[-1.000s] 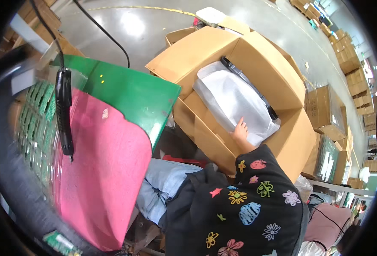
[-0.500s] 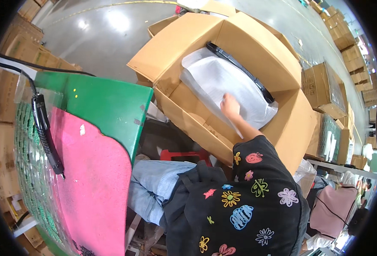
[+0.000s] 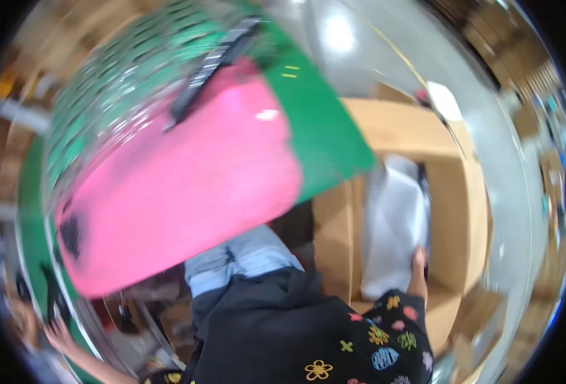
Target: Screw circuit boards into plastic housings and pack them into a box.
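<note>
My right hand [image 3: 419, 259] is inside an open cardboard box [image 3: 331, 237], against a white foam sheet [image 3: 392, 224]. It is blurred, and I cannot tell whether its fingers grip the sheet. A dark strip-like part [image 3: 423, 182] shows along the sheet's far right side. At the lower left, my left hand [image 3: 57, 333] reaches out with its fingers stretched, at the lower end of a black elongated part [image 3: 54, 293] by the green table edge. The fingertips seem to meet this part, but blur hides the exact contact.
A green table [image 3: 315, 115] carries a pink mat [image 3: 193, 185], a clear plastic tray [image 3: 129, 77] and a black pen-shaped tool [image 3: 209, 70] on a cable. The table corner overhangs the box's near side. A blurred skin-coloured shape [image 3: 24, 320] lies beyond my left hand. Cartons line the right.
My view has swung left, so the box now sits further right. My left hand has come into view at the lower left. My right hand stays in the box by the foam sheet.
</note>
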Motion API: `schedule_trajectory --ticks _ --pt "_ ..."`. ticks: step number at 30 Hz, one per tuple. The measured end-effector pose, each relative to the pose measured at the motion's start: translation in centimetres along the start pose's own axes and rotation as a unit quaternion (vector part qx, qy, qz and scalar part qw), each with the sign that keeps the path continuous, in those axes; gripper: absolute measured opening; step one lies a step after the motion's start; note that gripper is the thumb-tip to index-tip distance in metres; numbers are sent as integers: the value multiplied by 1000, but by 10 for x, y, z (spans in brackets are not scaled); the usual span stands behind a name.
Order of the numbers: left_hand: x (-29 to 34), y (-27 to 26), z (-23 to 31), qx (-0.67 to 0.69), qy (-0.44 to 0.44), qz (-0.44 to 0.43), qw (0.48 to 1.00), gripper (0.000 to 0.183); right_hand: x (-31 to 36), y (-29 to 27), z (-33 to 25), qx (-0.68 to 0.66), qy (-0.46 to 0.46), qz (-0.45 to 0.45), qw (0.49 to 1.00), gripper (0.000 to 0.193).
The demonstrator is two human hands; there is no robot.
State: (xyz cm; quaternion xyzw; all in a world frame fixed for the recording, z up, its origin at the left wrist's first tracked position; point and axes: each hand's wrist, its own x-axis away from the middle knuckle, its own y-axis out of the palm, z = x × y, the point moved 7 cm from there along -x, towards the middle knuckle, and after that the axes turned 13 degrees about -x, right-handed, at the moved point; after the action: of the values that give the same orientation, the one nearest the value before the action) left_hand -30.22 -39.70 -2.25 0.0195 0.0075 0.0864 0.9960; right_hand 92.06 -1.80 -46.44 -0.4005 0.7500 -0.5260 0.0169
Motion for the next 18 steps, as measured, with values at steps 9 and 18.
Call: schedule_trajectory --ticks 9,18 --pt "142 152 78 -55 181 -237 953 36 -35 3 -10 6 30 83 996 69" --pt "270 348 88 -196 358 -412 815 23 112 9 -136 28 -123 165 978 33"
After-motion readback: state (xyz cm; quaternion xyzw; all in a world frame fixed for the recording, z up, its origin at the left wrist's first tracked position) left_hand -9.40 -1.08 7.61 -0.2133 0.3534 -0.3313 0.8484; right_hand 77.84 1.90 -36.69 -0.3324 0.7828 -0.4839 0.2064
